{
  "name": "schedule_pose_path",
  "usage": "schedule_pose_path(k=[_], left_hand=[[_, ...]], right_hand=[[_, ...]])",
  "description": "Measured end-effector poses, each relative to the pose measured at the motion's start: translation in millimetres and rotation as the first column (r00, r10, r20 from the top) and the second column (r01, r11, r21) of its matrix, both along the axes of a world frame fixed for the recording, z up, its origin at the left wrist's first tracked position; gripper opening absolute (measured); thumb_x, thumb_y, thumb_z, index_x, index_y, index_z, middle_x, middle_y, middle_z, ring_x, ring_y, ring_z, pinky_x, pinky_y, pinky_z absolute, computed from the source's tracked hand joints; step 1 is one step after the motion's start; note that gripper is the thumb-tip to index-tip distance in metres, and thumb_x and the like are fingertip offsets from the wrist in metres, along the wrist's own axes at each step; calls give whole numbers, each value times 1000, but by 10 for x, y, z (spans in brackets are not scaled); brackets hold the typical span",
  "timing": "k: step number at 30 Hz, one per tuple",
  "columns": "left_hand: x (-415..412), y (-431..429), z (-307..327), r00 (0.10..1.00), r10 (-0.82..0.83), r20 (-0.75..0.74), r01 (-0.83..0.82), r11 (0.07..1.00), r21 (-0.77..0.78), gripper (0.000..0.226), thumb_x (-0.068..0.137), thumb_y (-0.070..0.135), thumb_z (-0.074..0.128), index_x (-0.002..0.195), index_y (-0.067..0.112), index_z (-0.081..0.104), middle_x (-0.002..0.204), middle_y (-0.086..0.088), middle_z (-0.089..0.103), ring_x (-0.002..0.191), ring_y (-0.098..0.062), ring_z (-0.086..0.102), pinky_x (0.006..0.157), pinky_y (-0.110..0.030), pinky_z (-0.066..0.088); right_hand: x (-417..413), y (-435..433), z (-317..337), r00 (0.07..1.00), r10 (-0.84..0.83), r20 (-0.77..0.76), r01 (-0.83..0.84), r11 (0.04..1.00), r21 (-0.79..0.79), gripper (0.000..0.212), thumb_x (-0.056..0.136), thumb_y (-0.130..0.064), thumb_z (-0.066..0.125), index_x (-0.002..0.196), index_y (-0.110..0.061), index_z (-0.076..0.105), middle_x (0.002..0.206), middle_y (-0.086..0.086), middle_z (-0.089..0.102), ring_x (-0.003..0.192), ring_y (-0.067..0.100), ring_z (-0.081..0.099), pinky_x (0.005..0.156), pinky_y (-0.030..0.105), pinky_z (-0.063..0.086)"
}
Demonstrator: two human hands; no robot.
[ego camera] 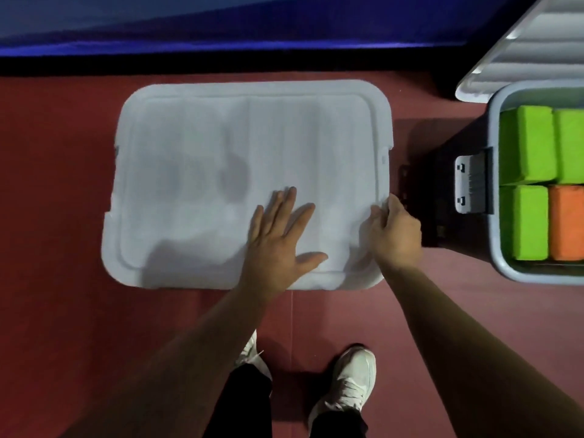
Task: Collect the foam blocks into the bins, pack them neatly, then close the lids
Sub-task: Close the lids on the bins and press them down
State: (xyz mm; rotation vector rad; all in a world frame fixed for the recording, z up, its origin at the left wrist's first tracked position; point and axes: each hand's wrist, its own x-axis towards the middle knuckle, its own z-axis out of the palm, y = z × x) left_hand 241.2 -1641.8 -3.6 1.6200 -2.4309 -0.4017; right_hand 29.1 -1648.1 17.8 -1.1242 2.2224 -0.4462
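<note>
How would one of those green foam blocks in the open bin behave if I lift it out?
A green foam block probably lifts light and squashes a little. Its flat, boxy sides suggest it won't roll. Packed tight against its neighbours in the open bin, it may drag slightly coming out.

One head-worn camera looks almost straight down, close above the white lid (pixel 249 184) and red floor (pixel 57 311).

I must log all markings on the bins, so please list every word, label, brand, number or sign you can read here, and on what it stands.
None can be read: no text shows on the closed lid, the open bin, its latch, the foam blocks or the shoes.
</note>
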Motion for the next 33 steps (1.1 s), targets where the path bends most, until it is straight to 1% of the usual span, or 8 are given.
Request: schedule_pose_path(k=[6, 16, 18, 22, 24, 28, 30, 33], left_hand=[[-5, -17, -219, 971, -56, 231, -10, 962, 274, 112, 64, 89, 37, 158, 33, 12, 166, -5, -5, 153, -22, -8, 120, -58, 7], [141, -57, -246, 980, -82, 181, 17, 943, 333, 114, 65, 93, 39, 158, 36, 5, 166, -1, -12, 152, -19, -13, 121, -55, -2], [166, -58, -230, 981, -88, 175, 24, 941, 337, 113, 66, 92, 39, 158, 35, 7, 166, -1, -12, 152, -19, -13, 120, -53, -4], [185, -94, -228, 979, -107, 172, 31, 918, 396, 115, 65, 92, 40, 158, 36, 2, 164, 1, -20, 150, -17, -21, 119, -50, -12], [180, -105, -249, 976, -111, 185, 26, 911, 411, 116, 63, 92, 40, 157, 37, -1, 164, 1, -22, 149, -17, -23, 118, -50, -13], [177, -100, -271, 975, -105, 194, 17, 911, 412, 117, 61, 94, 36, 157, 38, -1, 164, 1, -21, 150, -17, -22, 118, -51, -11], [169, -102, -265, 975, -103, 195, 15, 913, 408, 117, 60, 94, 37, 157, 38, 0, 164, 1, -20, 150, -17, -21, 119, -52, -9], [156, -99, -257, 979, -95, 180, 12, 911, 412, 117, 60, 93, 38, 157, 37, 3, 164, 0, -20, 151, -18, -20, 119, -53, -8]], right_hand=[[162, -2, -111, 995, -57, 82, 47, 992, 118, 43, 105, -26, 40, 145, -12, 42, 131, 17, 53, 116, 36, 55, 97, 45, 46], [48, 35, -169, 881, -285, 378, 239, 957, 164, 45, 91, -36, 64, 134, -26, 54, 117, 5, 63, 102, 19, 63, 98, 40, 51], [60, -3, -213, 811, -404, 424, 330, 913, 240, 51, 86, -40, 69, 130, -22, 49, 121, 6, 57, 102, 19, 61, 96, 38, 51], [-33, -74, -235, 651, -531, 543, 401, 847, 347, 46, 85, -28, 76, 118, -9, 51, 100, -6, 60, 85, 9, 61, 68, 22, 47], [-44, -70, -266, 612, -533, 584, 431, 844, 320, 49, 78, -23, 82, 118, -14, 55, 102, -4, 68, 88, 14, 69, 75, 28, 56], [42, -59, -253, 776, -399, 488, 351, 916, 192, 39, 76, -32, 78, 112, -25, 65, 108, 1, 68, 92, 14, 69, 91, 37, 57], [91, -43, -200, 809, -359, 466, 315, 933, 173, 42, 87, -28, 71, 126, -21, 61, 108, -8, 64, 97, 7, 62, 100, 24, 47], [117, 0, -207, 842, -357, 405, 316, 934, 166, 58, 96, -24, 65, 147, -9, 43, 108, -4, 57, 105, 7, 51, 88, 7, 28]])
